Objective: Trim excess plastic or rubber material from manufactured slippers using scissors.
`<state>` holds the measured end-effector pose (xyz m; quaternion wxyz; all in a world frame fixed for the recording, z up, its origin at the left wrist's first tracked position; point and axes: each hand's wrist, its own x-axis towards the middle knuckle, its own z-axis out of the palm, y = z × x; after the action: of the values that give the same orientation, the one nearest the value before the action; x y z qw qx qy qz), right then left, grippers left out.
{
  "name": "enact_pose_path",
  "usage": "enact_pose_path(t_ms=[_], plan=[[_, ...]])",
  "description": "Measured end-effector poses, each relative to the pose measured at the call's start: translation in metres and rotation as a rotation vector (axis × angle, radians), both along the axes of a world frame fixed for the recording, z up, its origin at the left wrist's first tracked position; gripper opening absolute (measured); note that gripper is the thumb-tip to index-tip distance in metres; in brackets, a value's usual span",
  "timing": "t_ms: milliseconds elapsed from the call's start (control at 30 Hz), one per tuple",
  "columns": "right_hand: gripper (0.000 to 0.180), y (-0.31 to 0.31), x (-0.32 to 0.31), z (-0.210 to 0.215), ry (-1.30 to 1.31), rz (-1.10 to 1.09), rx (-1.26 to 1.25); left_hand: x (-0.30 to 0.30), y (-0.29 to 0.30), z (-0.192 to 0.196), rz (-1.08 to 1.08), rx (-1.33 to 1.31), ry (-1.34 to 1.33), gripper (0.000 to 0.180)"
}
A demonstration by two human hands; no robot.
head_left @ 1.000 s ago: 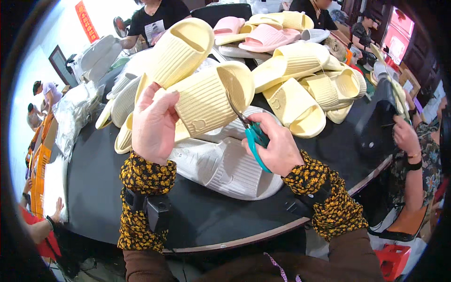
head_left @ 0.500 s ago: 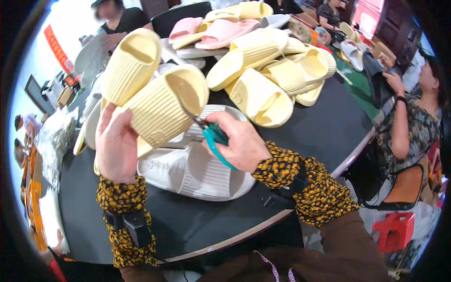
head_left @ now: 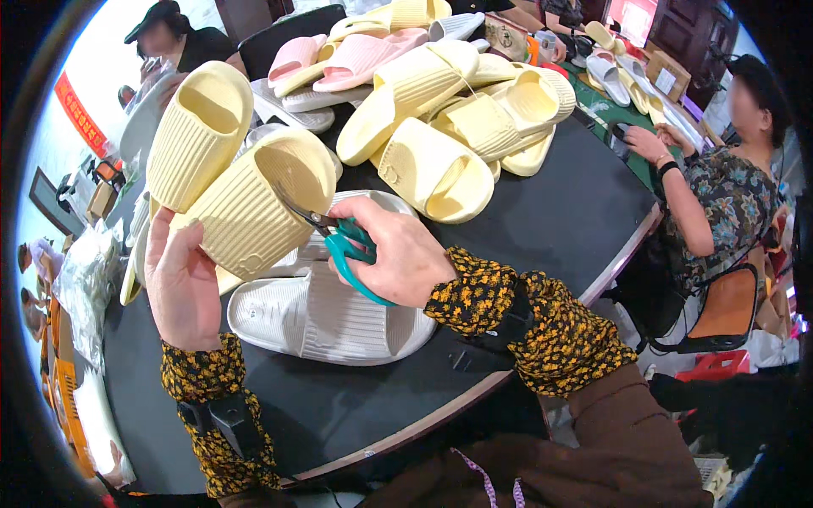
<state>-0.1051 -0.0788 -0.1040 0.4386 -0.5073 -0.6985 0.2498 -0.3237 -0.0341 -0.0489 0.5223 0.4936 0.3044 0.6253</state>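
Observation:
My left hand point(head_left: 182, 284) grips a pair of ribbed pale yellow slippers, its thumb on the strap of the nearer yellow slipper point(head_left: 246, 212). The other yellow slipper point(head_left: 199, 135) stands up behind it on the left. My right hand point(head_left: 394, 254) is closed round teal-handled scissors point(head_left: 349, 250). Their dark blades reach to the opening of the nearer slipper, at the edge of its strap; the tips lie against the slipper. Below both hands, light grey slippers point(head_left: 339, 317) lie on the dark table.
A pile of yellow slippers point(head_left: 440, 165) lies at the table's far side, with pink slippers point(head_left: 364, 59) behind. A clear plastic bag point(head_left: 89, 279) hangs at the left edge. A person point(head_left: 728, 178) sits at the right, handling a dark slipper; another person point(head_left: 182, 42) is across the table.
The view has shifted, so most things sit further left. My hands keep their hold on slippers and scissors. The person at right has lowered the dark slipper toward the green table.

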Motion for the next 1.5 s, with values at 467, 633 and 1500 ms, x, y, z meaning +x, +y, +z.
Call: enact_pose_path(t_ms=[467, 633, 1500], plan=[[0.037, 0.001, 0.000, -0.004, -0.024, -0.025, 0.093, 0.001, -0.003, -0.001, 0.030, 0.024, 0.051, 0.049], [0.037, 0.003, 0.002, -0.008, 0.004, 0.039, 0.147, -0.001, -0.002, -0.001, 0.039, 0.013, 0.038, 0.049], [0.036, 0.001, 0.001, -0.001, 0.076, 0.043, 0.137, 0.007, -0.013, 0.005, 0.085, 0.068, 0.140, 0.052]])
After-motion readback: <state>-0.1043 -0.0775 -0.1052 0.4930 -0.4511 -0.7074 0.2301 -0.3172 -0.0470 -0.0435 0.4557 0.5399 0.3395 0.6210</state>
